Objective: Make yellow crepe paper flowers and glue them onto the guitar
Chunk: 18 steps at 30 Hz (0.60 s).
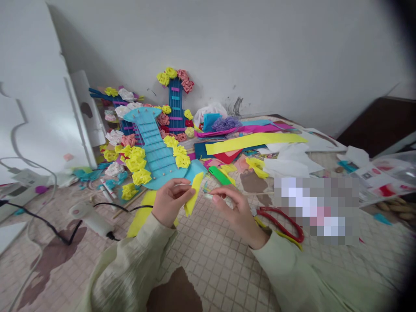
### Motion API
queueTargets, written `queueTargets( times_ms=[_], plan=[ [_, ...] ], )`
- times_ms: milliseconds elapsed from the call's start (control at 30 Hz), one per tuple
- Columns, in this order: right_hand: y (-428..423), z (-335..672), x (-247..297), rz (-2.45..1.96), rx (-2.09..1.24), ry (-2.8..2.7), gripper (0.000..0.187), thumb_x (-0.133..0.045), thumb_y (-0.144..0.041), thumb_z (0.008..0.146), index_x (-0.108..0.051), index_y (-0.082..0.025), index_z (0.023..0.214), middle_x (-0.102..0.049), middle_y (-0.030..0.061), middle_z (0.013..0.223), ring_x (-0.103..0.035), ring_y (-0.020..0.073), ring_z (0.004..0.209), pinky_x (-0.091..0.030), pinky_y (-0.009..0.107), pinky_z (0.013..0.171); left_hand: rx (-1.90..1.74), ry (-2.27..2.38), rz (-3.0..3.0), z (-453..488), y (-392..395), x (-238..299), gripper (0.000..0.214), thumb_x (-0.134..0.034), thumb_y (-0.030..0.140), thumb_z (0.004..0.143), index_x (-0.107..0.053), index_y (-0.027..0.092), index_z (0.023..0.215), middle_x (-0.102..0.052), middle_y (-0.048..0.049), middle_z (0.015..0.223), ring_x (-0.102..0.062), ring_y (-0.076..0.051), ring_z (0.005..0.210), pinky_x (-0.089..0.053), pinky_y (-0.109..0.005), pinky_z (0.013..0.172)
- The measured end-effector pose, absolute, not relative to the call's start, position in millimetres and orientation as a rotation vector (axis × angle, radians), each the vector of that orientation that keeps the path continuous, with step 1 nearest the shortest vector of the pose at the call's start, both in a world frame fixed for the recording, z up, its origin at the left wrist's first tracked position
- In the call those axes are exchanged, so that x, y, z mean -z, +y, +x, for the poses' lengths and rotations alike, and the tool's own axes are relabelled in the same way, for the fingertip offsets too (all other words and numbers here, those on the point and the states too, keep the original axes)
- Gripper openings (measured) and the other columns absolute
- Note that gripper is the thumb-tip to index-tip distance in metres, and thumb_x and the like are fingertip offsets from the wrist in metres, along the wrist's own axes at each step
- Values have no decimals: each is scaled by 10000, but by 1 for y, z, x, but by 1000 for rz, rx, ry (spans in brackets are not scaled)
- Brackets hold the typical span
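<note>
My left hand [172,201] is closed on a folded yellow crepe paper strip [194,195], held upright between thumb and fingers. My right hand [238,210] pinches what looks like a thin wooden stick [258,193]; one end shows at the fingertips and the rest runs out behind the hand. A small gap separates the two hands. Beyond them leans a light-blue guitar-head-shaped piece [156,143] with strings and yellow paper roses [134,164] along its sides. Red-handled scissors [284,221] lie beside my right wrist. Under my left wrist is more yellow paper [141,216].
At left lies a white glue gun [92,219] with a black cord. Dark-blue decorated piece [175,104] leans on the wall. A long yellow strip [256,143], a bright green object [221,175] and paper scraps cover the back. Plastic bags [390,173] sit at right.
</note>
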State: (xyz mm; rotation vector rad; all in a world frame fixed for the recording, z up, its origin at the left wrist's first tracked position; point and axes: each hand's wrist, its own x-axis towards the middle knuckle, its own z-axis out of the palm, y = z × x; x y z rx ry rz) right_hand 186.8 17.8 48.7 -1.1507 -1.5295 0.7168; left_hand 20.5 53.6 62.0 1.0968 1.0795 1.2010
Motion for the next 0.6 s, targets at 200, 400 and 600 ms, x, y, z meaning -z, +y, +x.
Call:
queueTargets(
  times_ms=[200,400,600],
  plan=[
    [23,186,-42,-1216,-586,-1527,78,-572,-284,757,-619,-222,750,-587,15,722,-503,176,740,-377,349,760,-1236,1046,1062,19,52,-68,291,-739,200,552,-555,162,774,-650,28,624,-580,-77,509,-441,-170,472],
    [25,188,-43,-1123,-886,-1365,154,-579,-352,756,-615,-229,841,-614,18,864,-538,171,820,-414,319,759,-1261,1086,1041,18,54,-68,333,-747,209,540,-549,159,804,-652,19,627,-584,-92,504,-438,-176,447],
    [21,186,-49,-973,-1118,-1222,130,-603,-328,744,-606,-241,842,-609,6,888,-559,154,849,-439,296,763,-1291,1111,1087,20,55,-57,280,-733,197,565,-545,151,766,-637,28,608,-578,-75,525,-444,-162,488]
  ],
)
